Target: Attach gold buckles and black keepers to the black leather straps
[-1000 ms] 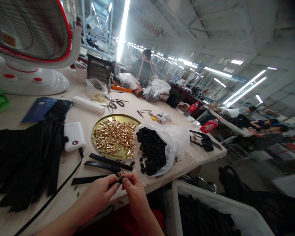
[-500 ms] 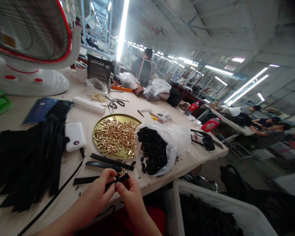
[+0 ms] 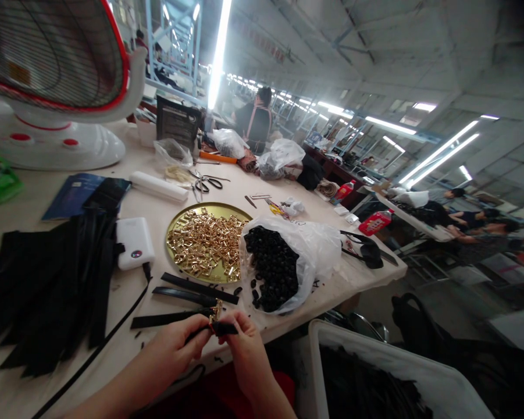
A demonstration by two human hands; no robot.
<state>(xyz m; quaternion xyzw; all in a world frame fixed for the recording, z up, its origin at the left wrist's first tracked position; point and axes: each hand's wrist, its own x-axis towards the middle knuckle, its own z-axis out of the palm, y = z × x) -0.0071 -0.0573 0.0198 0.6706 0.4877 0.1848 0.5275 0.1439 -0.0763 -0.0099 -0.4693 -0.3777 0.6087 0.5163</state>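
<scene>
Near the table's front edge, my left hand (image 3: 185,342) and my right hand (image 3: 242,339) are close together on a black strap (image 3: 225,329) with a small gold buckle (image 3: 215,314) on it. The left fingers pinch the strap left of the buckle; the right fingers grip its short end. Part of the strap is hidden in the fingers. Just beyond lie several black strips (image 3: 200,288). Behind them a round gold tray (image 3: 171,257) carries a heap of small gold metal buckles (image 3: 207,241). To its right, a clear plastic bag (image 3: 312,247) lies open on small black pieces (image 3: 273,270).
On the left are a pile of black strips (image 3: 47,285), a white power bank (image 3: 135,243) with a cable, and a fan (image 3: 65,137). Scissors (image 3: 207,183) lie farther back. A white bin (image 3: 316,361) of black strips stands below right. Co-workers sit in the background.
My hands have drawn slightly apart at the buckle, and my right hand has shifted a little right with the strap end. More of the buckle shows between them now.
</scene>
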